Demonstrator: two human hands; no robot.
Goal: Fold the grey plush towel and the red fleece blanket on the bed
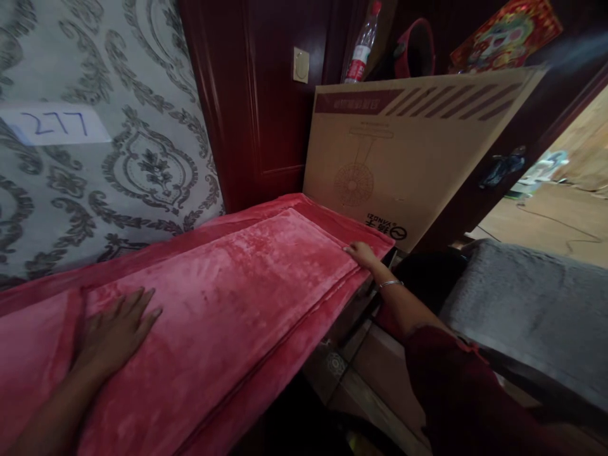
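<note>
Folded red fleece blanket [228,297] pressed flat by two hands.

The left hand [114,329] is laid open, palm down, on the blanket's near end; the right hand [363,254], fingers loosely curled, is set on its far corner, just beside a cardboard fan box [427,145].

Dim indoor scene — daylight enters from the open doorway [560,190] at right | lower foreground in deep shadow | edges bowed by wide-angle distortion, slight blur — soft throughout

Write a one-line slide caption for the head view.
Left hand flat on a folded red blanket, right hand at its far corner beside a cardboard box.
</note>
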